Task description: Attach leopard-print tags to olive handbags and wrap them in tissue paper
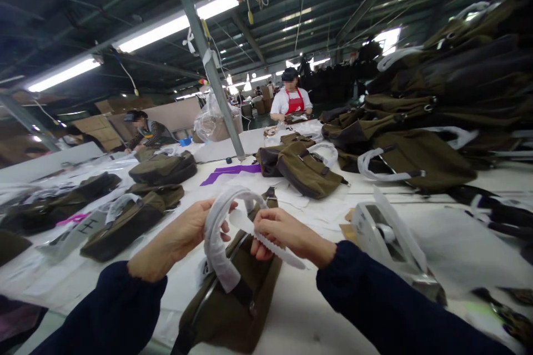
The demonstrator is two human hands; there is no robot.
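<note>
The olive bag (233, 305) lies flat on the white table (300, 310) directly before the person, handle end up, which leaves the handle free for both hands. The left hand (187, 230) has its fingers curled closed around the white-wrapped handle (216, 233) above the bag, steadying the arch. The right hand (278, 230), just right of the handle, pinches a white serrated strip (270, 244) between thumb and fingertips; the strip's free end trails down to the right. Right of the bag stands a tape dispenser (387, 238), near the right hand. Left of the bag lie more olive bags (129, 222), their handles wrapped in white. Beyond the bag lies a purple sheet (229, 172); farther right, a stacked pile of bags (420, 116). Farthest off, two other people (291, 101) work at the table.
</note>
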